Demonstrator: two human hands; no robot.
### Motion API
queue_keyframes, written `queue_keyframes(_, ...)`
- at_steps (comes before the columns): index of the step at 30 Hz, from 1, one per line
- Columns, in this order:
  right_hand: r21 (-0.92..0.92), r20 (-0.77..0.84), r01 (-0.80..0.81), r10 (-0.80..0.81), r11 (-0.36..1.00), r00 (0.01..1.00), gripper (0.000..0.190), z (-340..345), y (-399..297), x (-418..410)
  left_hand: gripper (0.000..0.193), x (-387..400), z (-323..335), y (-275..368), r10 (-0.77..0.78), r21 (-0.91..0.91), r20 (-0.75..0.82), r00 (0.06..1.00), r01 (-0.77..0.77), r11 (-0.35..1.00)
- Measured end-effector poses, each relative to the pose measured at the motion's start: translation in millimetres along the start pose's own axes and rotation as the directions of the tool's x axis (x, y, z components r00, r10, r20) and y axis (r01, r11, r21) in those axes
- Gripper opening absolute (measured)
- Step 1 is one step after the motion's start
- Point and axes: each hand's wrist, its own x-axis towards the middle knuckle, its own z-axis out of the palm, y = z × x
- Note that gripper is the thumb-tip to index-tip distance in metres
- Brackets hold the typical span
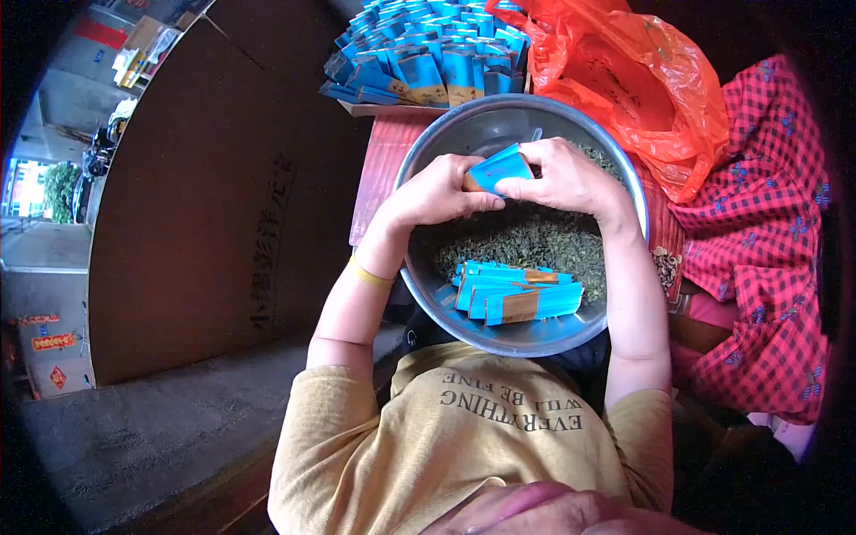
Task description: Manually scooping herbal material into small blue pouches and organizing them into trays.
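My left hand (441,190) grips the lower left end of a small blue-and-tan packet (500,172). On the packet's other end, the thumb and fingers of my right hand (568,179) pinch its edge. Both hands are over a wide steel basin (418,294) that holds loose dried leaves (528,234), which look like tea. Several flat blue packets with tan bands (518,294) lie in an overlapping row on the leaves, at the near side of the basin. Beyond my right fingers a clear plastic handle (537,134) sticks up; its other end is hidden.
Behind the basin, many blue packets (428,67) stand packed in a shallow tray (361,108). An open red plastic bag (628,87) sits beside them. Under the basin is a reddish wooden tabletop (381,160). Checked red cloth (756,221) hangs at right; a large brown board (187,200) stands at left.
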Motion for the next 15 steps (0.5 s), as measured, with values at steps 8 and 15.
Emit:
queue_keyframes(8, -0.154, 0.117, -0.217, 0.236, 0.964, 0.965, 0.034, -25.6, 12.0, -6.6, 0.029, 2.4, -2.7, -7.3, -0.053, 0.153, -0.189, 0.98, 0.083, 0.985)
queue_keyframes(15, 0.061, -0.095, -0.028, 0.034, 0.998, 0.995, 0.032, -7.2, 9.3, 3.3, 0.031, 2.3, 1.9, -12.5, 0.06, -0.149, -0.138, 0.989, -0.08, 0.986)
